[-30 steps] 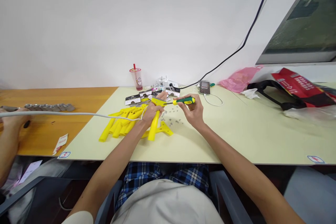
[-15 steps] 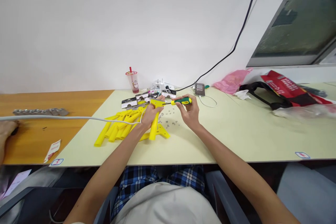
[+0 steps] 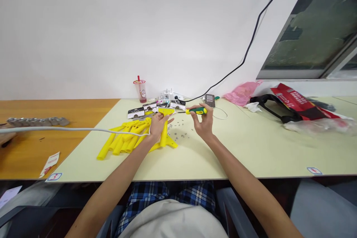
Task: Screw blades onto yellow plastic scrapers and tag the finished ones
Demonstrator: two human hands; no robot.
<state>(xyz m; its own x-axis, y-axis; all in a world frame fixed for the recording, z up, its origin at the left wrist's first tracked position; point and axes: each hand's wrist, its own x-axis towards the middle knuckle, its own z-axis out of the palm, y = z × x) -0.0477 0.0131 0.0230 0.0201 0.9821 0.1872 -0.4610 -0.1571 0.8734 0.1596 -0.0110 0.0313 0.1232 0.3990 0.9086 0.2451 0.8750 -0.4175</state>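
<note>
My left hand [image 3: 157, 126] is closed round a yellow T-shaped plastic handle [image 3: 164, 134], held with its wide head up. A green and yellow screwdriver [image 3: 197, 111] is gripped in my right hand [image 3: 204, 124], its shaft pointing left at the handle's head. A small gap shows between the screwdriver tip and the head. Beneath and left of my left hand lies a pile of more yellow handles [image 3: 122, 142]. Small metal screws or nuts [image 3: 181, 135] are scattered on the table between my hands, too small to tell which.
Black and white cards [image 3: 136, 113] and a white plug adapter [image 3: 168, 95] lie behind the pile, near a drink cup [image 3: 141, 91]. A grey cable [image 3: 83, 129], with a loop at my left wrist, runs left. A small device [image 3: 210, 100] and a red bag [image 3: 295, 100] are rightward.
The screwdriver has drawn back right from the yellow handle, leaving a gap at its tip. My left hand still holds the handle. The whole view has shifted slightly.
</note>
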